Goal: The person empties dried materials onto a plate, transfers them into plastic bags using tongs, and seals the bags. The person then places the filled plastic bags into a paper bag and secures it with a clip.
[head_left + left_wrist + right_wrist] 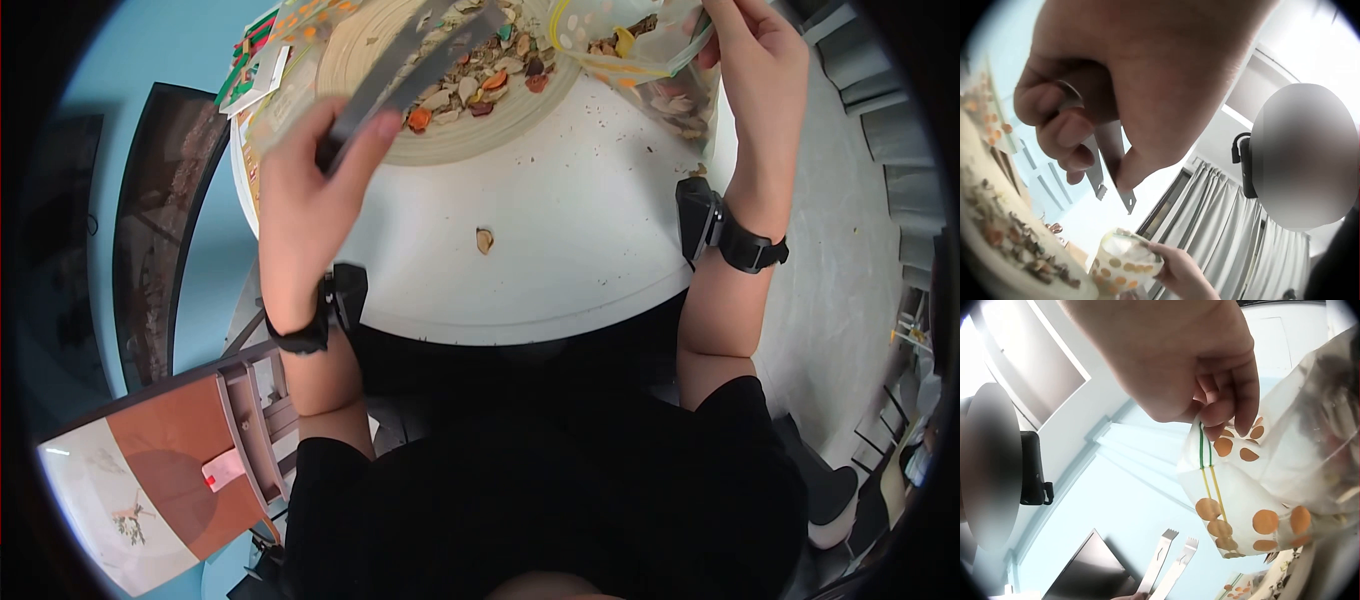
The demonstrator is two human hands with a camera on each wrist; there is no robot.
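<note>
My left hand (312,200) grips metal tongs (1112,150) near their bend. The two arms of the tongs stand apart with nothing between their toothed tips, over a round pale tray (430,152). Dried potpourri (460,90), mixed petals and slices in beige, orange and dark red, lies heaped on the tray. At the upper right my right hand (762,65) pinches the rim of a clear zip bag (1266,487) with orange dots. The bag's mouth gapes toward the tray, and more potpourri lies inside it.
One dried piece (484,241) lies on the white round table (580,240) near its front edge, with small crumbs toward the bag. Another dotted bag (305,18) and a green-and-red packet (250,75) are at the back left. A brown chair (250,430) stands at the left.
</note>
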